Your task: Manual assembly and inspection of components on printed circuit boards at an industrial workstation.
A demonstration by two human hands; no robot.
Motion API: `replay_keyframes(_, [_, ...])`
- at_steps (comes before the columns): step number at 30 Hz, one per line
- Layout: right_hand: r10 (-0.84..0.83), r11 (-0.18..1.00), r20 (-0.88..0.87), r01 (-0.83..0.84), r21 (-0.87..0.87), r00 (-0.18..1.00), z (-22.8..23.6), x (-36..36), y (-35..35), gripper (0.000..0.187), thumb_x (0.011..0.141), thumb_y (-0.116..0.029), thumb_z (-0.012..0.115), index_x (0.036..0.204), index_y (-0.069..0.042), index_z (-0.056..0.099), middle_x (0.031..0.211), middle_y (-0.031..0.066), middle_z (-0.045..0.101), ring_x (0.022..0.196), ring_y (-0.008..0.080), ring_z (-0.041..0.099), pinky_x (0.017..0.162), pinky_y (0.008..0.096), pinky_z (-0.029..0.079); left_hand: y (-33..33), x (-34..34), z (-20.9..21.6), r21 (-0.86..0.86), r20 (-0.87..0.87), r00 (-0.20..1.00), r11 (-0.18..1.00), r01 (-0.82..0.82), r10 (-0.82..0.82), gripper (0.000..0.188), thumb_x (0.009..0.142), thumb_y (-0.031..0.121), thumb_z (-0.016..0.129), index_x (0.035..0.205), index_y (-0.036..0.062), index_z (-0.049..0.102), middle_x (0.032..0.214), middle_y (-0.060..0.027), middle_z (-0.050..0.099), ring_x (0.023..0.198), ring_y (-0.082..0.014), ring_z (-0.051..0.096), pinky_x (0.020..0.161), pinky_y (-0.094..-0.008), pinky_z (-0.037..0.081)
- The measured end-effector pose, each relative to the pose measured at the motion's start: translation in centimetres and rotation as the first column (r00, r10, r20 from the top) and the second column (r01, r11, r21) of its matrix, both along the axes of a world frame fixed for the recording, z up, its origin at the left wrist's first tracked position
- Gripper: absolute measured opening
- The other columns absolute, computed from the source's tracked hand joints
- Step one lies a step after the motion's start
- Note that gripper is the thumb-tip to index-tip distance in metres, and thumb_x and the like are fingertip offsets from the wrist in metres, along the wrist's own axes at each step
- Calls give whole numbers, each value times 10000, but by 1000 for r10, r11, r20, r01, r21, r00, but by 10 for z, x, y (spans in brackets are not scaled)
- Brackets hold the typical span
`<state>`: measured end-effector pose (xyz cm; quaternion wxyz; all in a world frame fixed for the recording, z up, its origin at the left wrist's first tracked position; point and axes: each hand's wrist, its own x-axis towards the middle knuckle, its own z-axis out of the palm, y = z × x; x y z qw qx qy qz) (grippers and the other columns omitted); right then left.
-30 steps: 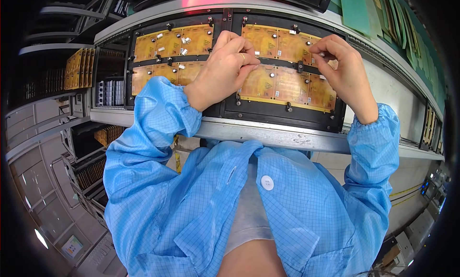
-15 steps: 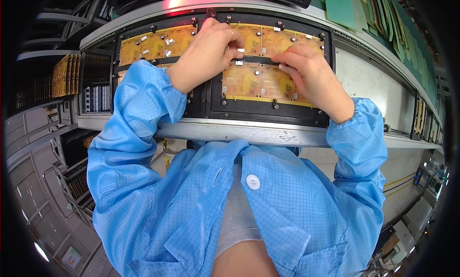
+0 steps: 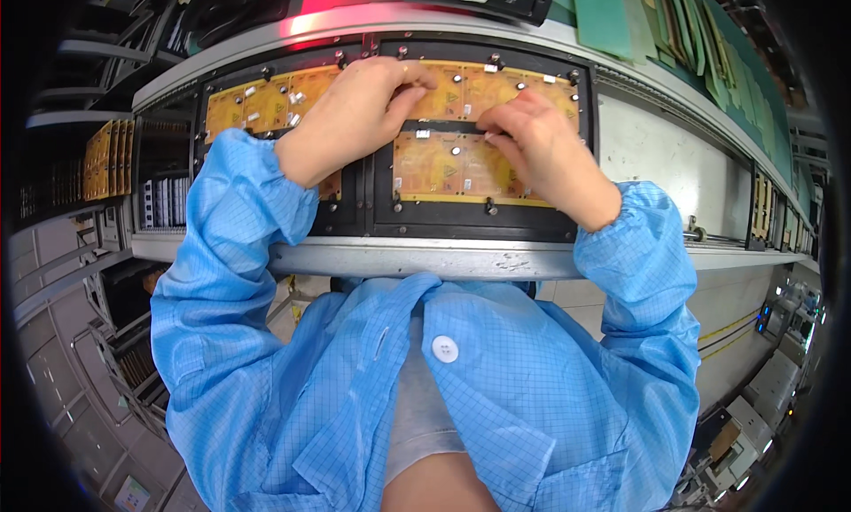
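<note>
My left hand [image 3: 350, 109] is over the upper yellow circuit boards [image 3: 452, 95], its fingers curled and the thumb close to the index finger. Whatever lies between those fingertips is hidden. My right hand [image 3: 554, 157] has thumb and index finger pinched together above the gap between the upper boards and the lower boards [image 3: 430, 166]. A tiny pale spot shows at that pinch, too small to name. On the lower boards' top edge, between the hands, sits a small white component [image 3: 423, 133]. The boards lie in a black carrier frame [image 3: 443, 224] with small black knobs.
A metal rail [image 3: 425, 257] runs along the near side. Green sheets [image 3: 603, 20] stand at the far right, beyond a pale plate [image 3: 665, 148]. Upright yellow boards [image 3: 108, 162] are racked at the left. Loose white components [image 3: 295, 97] lie on the left boards.
The view has shifted, so the bench appears lower and farther left. Relative to the boards, my left fingertips have moved slightly away from me; my right pinch has shifted a little left.
</note>
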<state>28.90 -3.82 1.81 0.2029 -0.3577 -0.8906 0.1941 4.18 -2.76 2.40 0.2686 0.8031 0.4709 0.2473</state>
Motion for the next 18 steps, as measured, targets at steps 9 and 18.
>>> replay_keyframes(9, [-5, 997, -10, 5, 80, 1000, -1, 0, -3, 120, 774, -51, 699, 886, -44, 657, 871, 112, 632, 875, 318, 585, 799, 406, 472, -6, -11, 7, -8, -85, 996, 1000, -11, 10, 203, 896, 83, 594, 1055, -27, 657, 937, -217, 680, 892, -380, 639, 816, -430, 510])
replay_keyframes(18, [-805, 549, 177, 599, 583, 566, -30, 63, 129, 634, 819, -566, 678, 1102, -9, 571, 983, 254, 629, 932, 446, 569, 811, 520, 452, 18, -14, 7, 119, -88, 995, 992, -44, 54, 122, 837, 84, 642, 916, -3, 675, 873, -185, 678, 921, -371, 616, 852, -453, 479])
